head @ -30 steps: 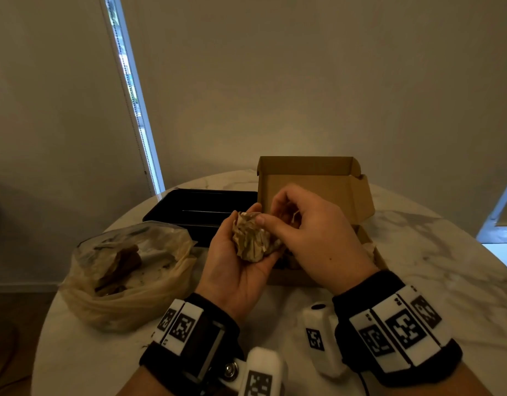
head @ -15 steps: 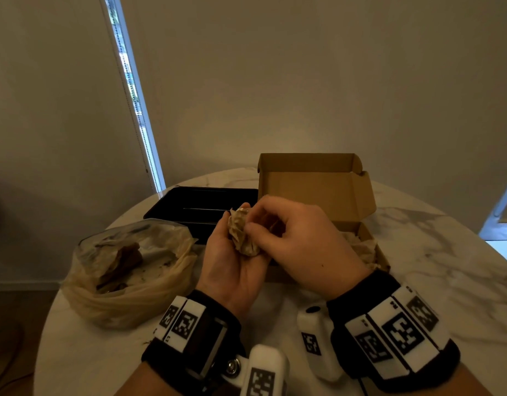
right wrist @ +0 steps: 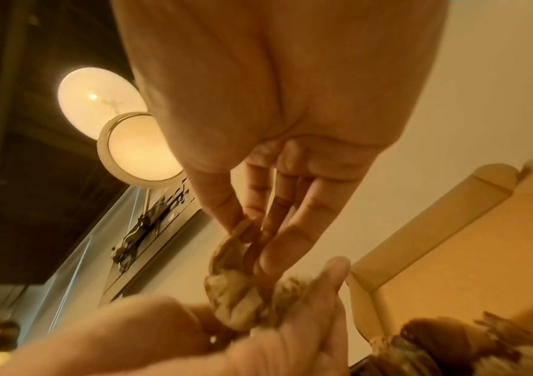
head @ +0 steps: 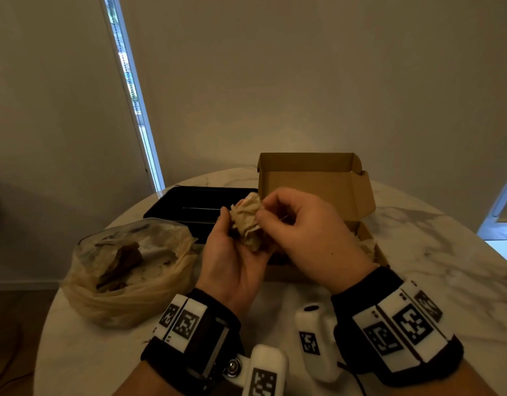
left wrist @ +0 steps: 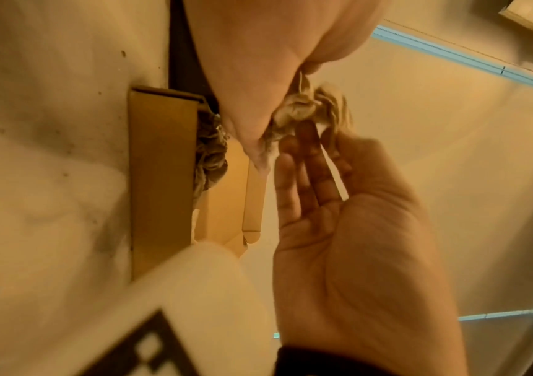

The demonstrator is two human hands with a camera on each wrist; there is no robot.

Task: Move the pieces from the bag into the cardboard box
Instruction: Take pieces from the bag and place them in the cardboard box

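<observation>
A crumpled tan paper piece is held in the air in front of the open cardboard box. My left hand cradles it from below, palm up, with thumb and fingers curled round it. My right hand pinches the piece's top edge between thumb and forefinger. The left wrist view shows the piece beyond my left fingers, over the box. In the right wrist view my right fingertips nip the piece. The clear plastic bag lies at left with brown pieces inside.
A black tray sits behind the bag, left of the box. More crumpled paper lies inside the box. The round marble table drops off at left and right; a wall stands close behind.
Both hands have lifted the piece slightly. My right fingers have shifted from the piece's far side to a pinch on its top edge.
</observation>
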